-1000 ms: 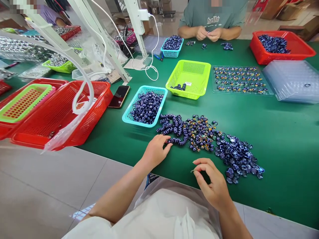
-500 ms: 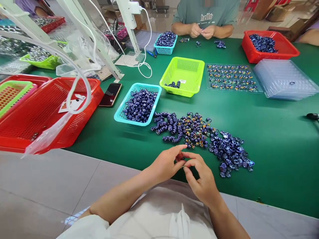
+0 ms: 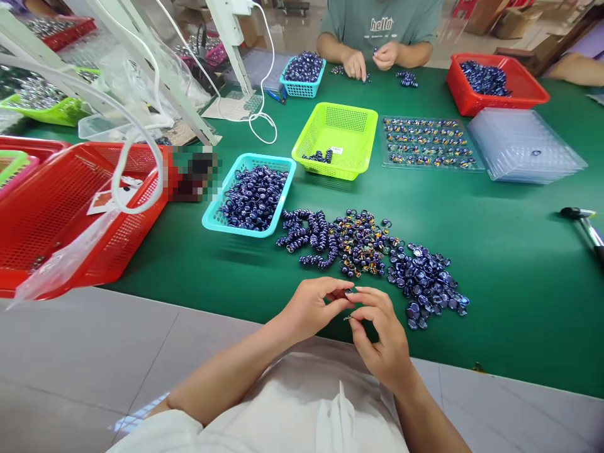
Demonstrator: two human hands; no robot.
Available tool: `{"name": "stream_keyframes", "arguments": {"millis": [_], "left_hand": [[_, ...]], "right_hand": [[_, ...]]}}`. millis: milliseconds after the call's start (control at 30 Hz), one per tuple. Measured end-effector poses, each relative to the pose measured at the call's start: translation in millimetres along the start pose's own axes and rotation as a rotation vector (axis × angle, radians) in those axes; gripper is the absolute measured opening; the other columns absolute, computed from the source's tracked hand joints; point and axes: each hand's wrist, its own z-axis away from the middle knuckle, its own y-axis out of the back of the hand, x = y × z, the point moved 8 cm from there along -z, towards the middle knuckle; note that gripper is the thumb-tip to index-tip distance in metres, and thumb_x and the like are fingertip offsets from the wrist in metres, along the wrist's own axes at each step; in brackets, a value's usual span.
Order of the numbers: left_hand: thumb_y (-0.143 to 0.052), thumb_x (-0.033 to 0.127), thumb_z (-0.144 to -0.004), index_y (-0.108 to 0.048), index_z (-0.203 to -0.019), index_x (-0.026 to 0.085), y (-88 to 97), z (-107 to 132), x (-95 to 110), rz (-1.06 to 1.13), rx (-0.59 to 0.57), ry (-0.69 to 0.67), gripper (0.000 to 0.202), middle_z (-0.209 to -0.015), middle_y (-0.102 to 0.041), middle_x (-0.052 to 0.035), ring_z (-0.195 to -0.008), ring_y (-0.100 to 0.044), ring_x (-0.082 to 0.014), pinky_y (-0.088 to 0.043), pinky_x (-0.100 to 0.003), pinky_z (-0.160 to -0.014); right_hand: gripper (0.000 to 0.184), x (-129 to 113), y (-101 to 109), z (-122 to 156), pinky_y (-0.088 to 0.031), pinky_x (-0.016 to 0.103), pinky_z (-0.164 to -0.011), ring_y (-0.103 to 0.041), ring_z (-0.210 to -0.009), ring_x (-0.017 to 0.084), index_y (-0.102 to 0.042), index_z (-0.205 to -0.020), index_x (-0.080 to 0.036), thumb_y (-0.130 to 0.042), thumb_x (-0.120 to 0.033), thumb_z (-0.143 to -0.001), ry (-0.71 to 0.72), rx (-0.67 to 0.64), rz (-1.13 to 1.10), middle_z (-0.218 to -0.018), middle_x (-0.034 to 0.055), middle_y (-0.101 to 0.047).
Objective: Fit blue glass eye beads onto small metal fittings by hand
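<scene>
My left hand [image 3: 317, 306] is closed, pinching a small, shiny dark blue ring [image 3: 348, 291] between thumb and fingertips. Close beside it, my right hand [image 3: 383, 336] holds a small, thin metallic piece [image 3: 348, 318] between thumb and finger, its kind too small to tell. One right fingertip touches the ring or lies right against it. Just beyond both hands is a loose pile of dark blue rings with orange bits [image 3: 361, 242]. Left of that lie rows of stacked dark blue rings [image 3: 321, 233]; to the right is a heap of flat dark blue discs [image 3: 427, 283].
A light blue basket [image 3: 207, 220] full of rings and a green basket [image 3: 370, 148] stand ahead. Beyond are a clear tray of rings [image 3: 429, 143], stacked clear trays [image 3: 526, 145] and a red basket [image 3: 538, 94]. A hammer-like tool [image 3: 582, 217] lies right. A co-worker [image 3: 377, 31] sits opposite.
The view has shifted slightly, moving the scene leftward. The ring shows more clearly at my left fingertips, and the thin piece sits lower, apart from it. The co-worker's hands have separated.
</scene>
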Motion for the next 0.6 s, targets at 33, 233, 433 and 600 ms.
{"name": "stream_keyframes", "arguments": {"millis": [33,233,433,600], "left_hand": [[-0.069,0.017,-0.082,-0.074,-0.106,0.015,-0.7,0,-1,0.047,-0.020,0.024,0.025,-0.093,-0.077,-0.0066,-0.075,-0.072,-0.0157,-0.059,-0.026,-0.072],[-0.071,0.020,-0.081,-0.076,-0.101,0.016,0.4,1,-1,0.127,-0.058,0.059,0.020,-0.092,-0.078,-0.0061,-0.078,-0.072,-0.0164,-0.060,-0.026,-0.072],[-0.076,0.027,-0.080,-0.076,-0.094,0.018,1.7,5,7,0.044,0.000,-0.032,0.016,-0.085,-0.078,-0.0042,-0.073,-0.072,-0.0162,-0.059,-0.026,-0.070],[-0.071,0.026,-0.085,-0.076,-0.093,0.019,2.4,6,17,-0.074,0.003,-0.154,0.012,-0.084,-0.079,-0.0037,-0.072,-0.072,-0.0151,-0.057,-0.024,-0.069]], "right_hand": [[0.026,1,1,0,-0.046,0.052,-0.100,-0.051,-0.124,0.028,-0.056,-0.100,-0.025,-0.056,-0.004,-0.085,-0.008,0.004,-0.005,-0.117,0.0076,-0.063],[0.015,7,5,0,-0.046,0.046,-0.097,-0.056,-0.115,0.025,-0.058,-0.095,-0.025,-0.054,-0.011,-0.090,-0.136,0.009,-0.139,-0.109,0.0064,-0.066],[0.011,24,8,-1,-0.046,0.032,-0.075,-0.057,-0.082,0.018,-0.057,-0.087,-0.023,-0.052,-0.026,-0.096,-0.392,0.094,-0.182,-0.085,0.0027,-0.059],[0.015,29,-2,-3,-0.046,0.029,-0.072,-0.058,-0.078,0.017,-0.058,-0.083,-0.022,-0.053,-0.029,-0.095,-0.463,0.036,-0.243,-0.082,0.0011,-0.060]]}}
